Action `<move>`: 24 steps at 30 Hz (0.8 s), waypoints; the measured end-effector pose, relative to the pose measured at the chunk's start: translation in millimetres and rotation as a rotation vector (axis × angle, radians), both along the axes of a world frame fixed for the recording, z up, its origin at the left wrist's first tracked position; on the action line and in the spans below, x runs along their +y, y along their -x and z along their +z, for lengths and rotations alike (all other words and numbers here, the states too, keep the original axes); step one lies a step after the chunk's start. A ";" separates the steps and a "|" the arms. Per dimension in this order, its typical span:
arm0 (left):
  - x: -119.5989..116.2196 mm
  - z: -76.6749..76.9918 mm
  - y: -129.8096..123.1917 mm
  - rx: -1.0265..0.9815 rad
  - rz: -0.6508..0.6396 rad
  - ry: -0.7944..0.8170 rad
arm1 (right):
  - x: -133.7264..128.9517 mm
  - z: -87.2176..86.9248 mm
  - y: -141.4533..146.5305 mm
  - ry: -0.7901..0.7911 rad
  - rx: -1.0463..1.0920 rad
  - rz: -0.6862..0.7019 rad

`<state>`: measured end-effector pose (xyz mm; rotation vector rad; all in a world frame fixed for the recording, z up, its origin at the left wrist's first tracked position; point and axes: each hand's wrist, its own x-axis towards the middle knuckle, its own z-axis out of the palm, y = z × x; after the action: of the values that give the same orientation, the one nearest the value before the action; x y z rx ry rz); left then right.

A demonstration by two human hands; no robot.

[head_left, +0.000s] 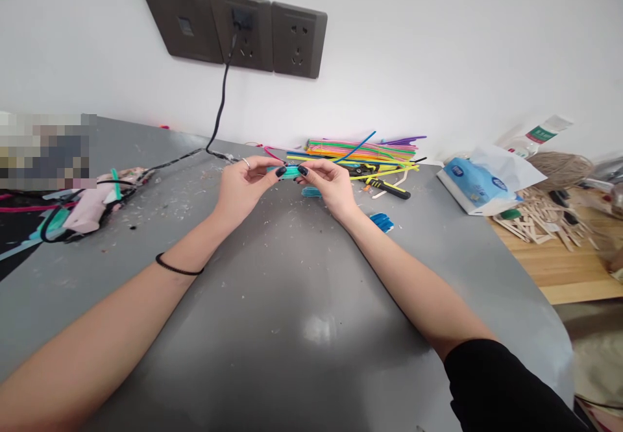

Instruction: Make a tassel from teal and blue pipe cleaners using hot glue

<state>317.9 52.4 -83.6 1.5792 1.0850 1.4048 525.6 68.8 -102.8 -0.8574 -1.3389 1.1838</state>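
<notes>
Between both hands, above the far part of the grey table (292, 328), is a small bundle of teal pipe cleaners (288, 172). My left hand (238, 189) pinches its left end between thumb and fingers. At the other end, the thumb and fingers of my right hand (335, 189) are closed on it. A long blue pipe cleaner (357, 146) rises behind my right hand; whether it joins the bundle I cannot tell. A light-blue bundle (311, 192) lies just below my right hand. Beside my right forearm rests a darker blue bundle (382, 222).
Loose coloured pipe cleaners (360, 150) are heaped by the wall, with black-and-yellow-handled pliers (392, 189) before them. A tissue pack (479, 182) stands right, near twine (559, 169) and wooden sticks (540, 218). A black cord (224, 95) runs from the socket to clutter at left.
</notes>
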 end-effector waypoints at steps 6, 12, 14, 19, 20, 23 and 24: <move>4.5 -3.1 3.0 0.008 -0.018 0.072 | -1.5 6.3 -9.1 -0.310 -0.198 -0.232; 8.3 -0.2 0.8 -0.309 0.037 0.290 | 11.2 9.5 -37.2 -0.466 -0.818 -0.546; 7.5 3.3 -0.8 -0.374 0.023 0.355 | 12.4 6.7 -39.1 -0.393 -1.027 -0.542; 4.9 13.5 -3.2 -0.440 0.056 0.437 | 9.0 3.1 -34.5 -0.292 -1.205 -0.489; 4.5 15.3 -3.6 -0.452 0.068 0.438 | 8.3 3.8 -34.3 -0.288 -1.204 -0.484; 3.6 19.2 -4.7 -0.498 0.092 0.442 | 7.7 6.7 -35.2 -0.273 -1.193 -0.462; 3.4 20.0 -5.0 -0.511 0.098 0.445 | 7.8 7.2 -35.6 -0.268 -1.189 -0.454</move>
<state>323.0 55.8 -63.7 0.8029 1.0691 1.4028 561.2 76.6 -95.6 -1.6562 -1.9862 0.0301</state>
